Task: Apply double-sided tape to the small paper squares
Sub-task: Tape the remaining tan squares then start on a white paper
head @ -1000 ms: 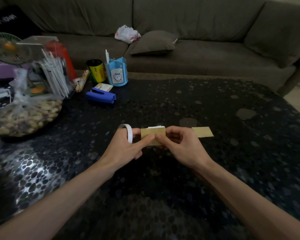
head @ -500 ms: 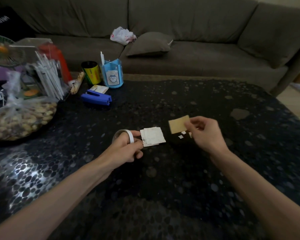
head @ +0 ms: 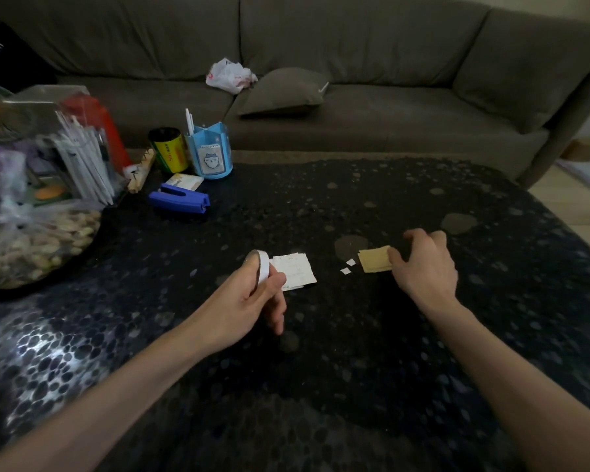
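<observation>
A white roll of double-sided tape (head: 263,266) is gripped in the left hand (head: 242,299), the thumb and curled fingers clasped round its ring. Just beside it, near the middle of the tabletop (head: 321,369), a stack of small white paper squares (head: 297,272) is laid flat; faint marks on the top sheet cannot be read. Toward the right edge, a flat stack of tan paper pieces (head: 374,261) is pinched at its right end by the right hand (head: 424,267), fingers curled. Two tiny white scraps (head: 348,266) are seen between the stacks. The tabletop is dark and glossy, with a pebble pattern. By the far left corner a blue stapler (head: 181,199), a blue pen holder (head: 209,155) bearing a cartoon-face label, and a yellow can (head: 169,150) with unreadable print are set. At the left edge a clear bag of nuts (head: 31,243) is placed
</observation>
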Tool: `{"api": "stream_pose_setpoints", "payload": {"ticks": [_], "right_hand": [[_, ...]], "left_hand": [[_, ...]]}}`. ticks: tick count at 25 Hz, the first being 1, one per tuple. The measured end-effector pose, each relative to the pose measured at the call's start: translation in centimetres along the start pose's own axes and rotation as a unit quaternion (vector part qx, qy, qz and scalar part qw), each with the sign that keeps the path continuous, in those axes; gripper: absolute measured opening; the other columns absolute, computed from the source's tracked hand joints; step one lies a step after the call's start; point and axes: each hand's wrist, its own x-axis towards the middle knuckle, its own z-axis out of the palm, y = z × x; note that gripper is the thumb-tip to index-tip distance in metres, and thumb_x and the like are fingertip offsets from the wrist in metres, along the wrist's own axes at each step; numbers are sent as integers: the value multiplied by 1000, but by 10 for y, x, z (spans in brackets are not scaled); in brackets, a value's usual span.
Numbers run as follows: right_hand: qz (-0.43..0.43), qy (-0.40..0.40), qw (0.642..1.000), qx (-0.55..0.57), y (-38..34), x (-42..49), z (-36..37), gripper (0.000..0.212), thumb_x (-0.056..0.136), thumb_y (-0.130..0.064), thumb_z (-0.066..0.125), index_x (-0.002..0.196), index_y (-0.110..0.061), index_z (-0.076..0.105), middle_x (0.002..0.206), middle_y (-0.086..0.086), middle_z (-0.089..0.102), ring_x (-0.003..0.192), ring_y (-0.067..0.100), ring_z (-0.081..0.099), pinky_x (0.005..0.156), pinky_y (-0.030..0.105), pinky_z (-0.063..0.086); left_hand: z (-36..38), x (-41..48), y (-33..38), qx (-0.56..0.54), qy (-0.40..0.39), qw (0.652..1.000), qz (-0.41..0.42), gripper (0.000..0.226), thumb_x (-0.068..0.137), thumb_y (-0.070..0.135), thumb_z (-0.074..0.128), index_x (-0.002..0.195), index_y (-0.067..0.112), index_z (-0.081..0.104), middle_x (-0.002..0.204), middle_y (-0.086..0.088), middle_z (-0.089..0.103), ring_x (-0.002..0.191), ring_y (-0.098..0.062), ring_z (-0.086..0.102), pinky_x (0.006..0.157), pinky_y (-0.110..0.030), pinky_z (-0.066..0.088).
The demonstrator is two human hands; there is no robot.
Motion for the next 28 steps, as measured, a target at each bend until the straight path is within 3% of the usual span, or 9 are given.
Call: {"api": "stream_pose_setpoints", "payload": {"ticks": [2,5,9,12,14,17,21,25,28], "right_hand": [[-89,12,990,106,-15,-9,-2,37,99,-27,70,135,-22,63,133,3,57,108,13,64,90,32,56],[-275,-64,923,262,-47,-39,-5,23,97,-25,74,120,-27,72,110,-9,67,93,1,66,80,21,55],[-390,-170,865,267,-66,-68,-8,39,98,-35,72,136,-37,66,129,-16,61,110,1,63,83,21,55],[-400,-140,871,249,-61,-71,-2,38,96,-33,74,133,-37,69,129,-17,63,113,0,59,86,21,50],[-412,-97,872,246,-59,-73,3,32,94,-31,77,126,-32,75,122,-14,68,108,2,59,85,22,49],[-422,-75,873,235,-61,-74,3,24,92,-33,76,115,-27,79,114,-12,70,103,3,59,81,18,45],[-394,-93,876,262,-62,-75,-1,15,92,-31,76,106,-25,75,104,-15,66,95,4,61,74,20,49],[-345,-141,873,316,-64,-74,-2,8,94,-25,78,98,-27,71,102,-15,63,95,7,64,74,27,56],[-294,-190,867,354,-65,-70,-3,6,93,-29,77,96,-30,72,104,-11,65,95,10,66,78,36,59]], "left_hand": [[0,-1,1,4,14,999,28,29,101,42,46,102,13,51,72,5,60,66,-11,59,69,-27,50],[0,-1,0,-24,19,999,29,19,106,30,51,120,22,58,81,16,56,74,0,54,71,-22,48],[-1,-1,3,1,0,999,46,23,109,11,48,121,24,62,85,4,64,80,-8,62,75,-23,50],[0,-1,5,-11,-10,998,57,29,108,7,46,129,21,61,93,-1,71,86,-17,71,81,-23,55],[-1,-1,3,-6,-12,998,60,24,108,7,46,121,18,63,96,-4,73,87,-20,73,83,-25,56],[-1,-2,2,3,-13,999,48,24,108,10,47,123,19,62,98,3,74,91,-19,74,86,-22,55],[-2,-1,1,41,3,998,52,21,107,15,50,115,26,67,95,7,74,90,-16,73,83,-25,57],[-4,-1,1,91,41,993,70,22,108,25,50,91,24,65,78,7,65,72,-10,62,65,-25,48],[-5,-2,4,106,68,990,65,24,107,32,45,97,29,67,77,6,62,73,-14,61,66,-37,52]]}}
